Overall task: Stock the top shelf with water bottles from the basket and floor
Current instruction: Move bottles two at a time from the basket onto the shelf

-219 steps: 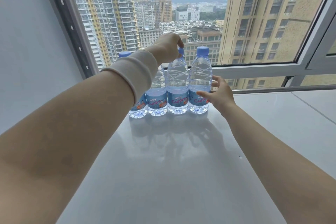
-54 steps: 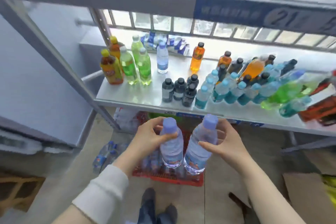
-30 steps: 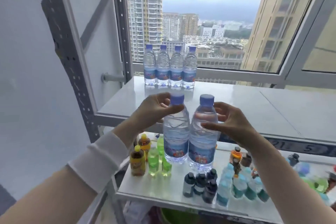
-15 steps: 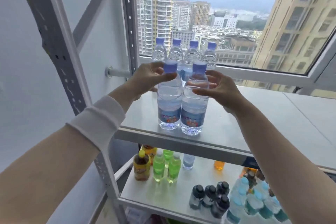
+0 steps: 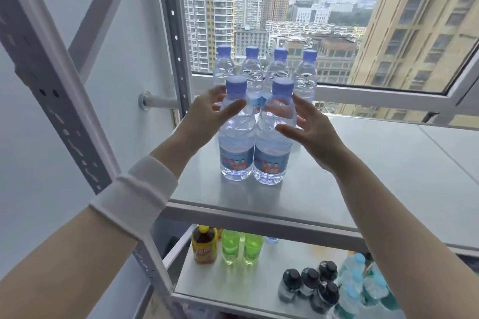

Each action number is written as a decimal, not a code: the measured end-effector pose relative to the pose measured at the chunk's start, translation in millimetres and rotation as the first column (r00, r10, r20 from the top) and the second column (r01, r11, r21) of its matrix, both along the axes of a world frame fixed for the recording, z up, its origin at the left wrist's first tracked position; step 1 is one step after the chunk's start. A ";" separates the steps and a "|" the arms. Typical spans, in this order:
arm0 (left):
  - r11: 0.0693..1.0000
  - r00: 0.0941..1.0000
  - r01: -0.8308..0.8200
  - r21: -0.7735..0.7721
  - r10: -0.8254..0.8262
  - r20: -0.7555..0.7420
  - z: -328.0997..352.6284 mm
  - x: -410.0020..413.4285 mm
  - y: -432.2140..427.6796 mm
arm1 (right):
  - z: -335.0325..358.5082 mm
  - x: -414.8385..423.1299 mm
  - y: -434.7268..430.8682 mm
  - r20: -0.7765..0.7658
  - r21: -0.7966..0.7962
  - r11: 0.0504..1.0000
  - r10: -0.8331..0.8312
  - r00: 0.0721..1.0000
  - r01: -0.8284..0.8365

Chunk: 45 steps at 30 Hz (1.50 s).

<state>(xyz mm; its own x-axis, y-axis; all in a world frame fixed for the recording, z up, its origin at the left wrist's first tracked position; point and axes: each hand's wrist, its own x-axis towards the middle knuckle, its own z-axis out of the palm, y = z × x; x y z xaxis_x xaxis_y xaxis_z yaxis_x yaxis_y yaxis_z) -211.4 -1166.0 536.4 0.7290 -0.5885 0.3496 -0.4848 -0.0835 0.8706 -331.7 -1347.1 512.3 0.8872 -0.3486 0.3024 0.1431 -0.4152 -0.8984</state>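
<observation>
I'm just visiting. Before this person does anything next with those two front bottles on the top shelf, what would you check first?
1. Front bottles upright on the top shelf: ok.
2. Left hand and right hand open, fingers straight beside the bottles: ok.
3. Hands fully off the bottles: cannot tell.
4. Back row of four bottles upright by the window: ok.
5. Bare shelf right of that row for more: ok.
6. Bottles left in the basket: cannot tell, out of view.
</observation>
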 end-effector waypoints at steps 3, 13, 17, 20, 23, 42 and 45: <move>0.999 0.999 0.030 0.042 -0.032 0.038 -21.4 -5.0 5.3 | -13.4 -6.5 11.0 -0.013 -0.034 0.998 -0.060 0.998 0.059; 0.988 0.995 -0.045 0.150 0.057 -0.082 -101.0 -5.2 6.8 | -74.3 -7.6 42.6 0.043 0.065 0.919 -0.392 0.919 0.389; 0.986 0.991 -0.085 0.142 0.098 -0.089 -103.6 6.1 3.6 | -75.7 8.0 35.6 0.049 0.083 0.930 -0.363 0.930 0.359; 0.983 0.985 -0.127 0.136 0.140 -0.097 -102.1 25.5 -0.5 | -74.1 30.6 31.2 0.029 0.063 0.939 -0.341 0.940 0.339; 0.979 0.981 -0.149 0.142 0.164 -0.102 -100.8 48.1 -7.3 | -72.3 55.2 28.9 0.040 0.081 0.940 -0.335 0.941 0.331; 0.978 0.983 -0.122 0.168 0.143 -0.114 -98.8 125.9 -33.0 | -75.3 129.7 11.4 0.046 0.130 0.911 -0.400 0.915 0.391; 0.979 0.984 -0.115 0.167 0.135 -0.116 -98.3 127.9 -32.9 | -76.2 131.1 10.2 0.046 0.139 0.914 -0.390 0.920 0.380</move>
<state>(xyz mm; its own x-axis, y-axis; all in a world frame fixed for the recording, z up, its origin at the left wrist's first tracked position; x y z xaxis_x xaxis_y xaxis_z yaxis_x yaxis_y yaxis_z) -83.5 -1198.9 438.1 0.8324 -0.5308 0.1594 -0.3493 -0.2792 0.8945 -200.6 -1336.9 436.1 0.6544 -0.6977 0.2914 0.0601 -0.3362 -0.9399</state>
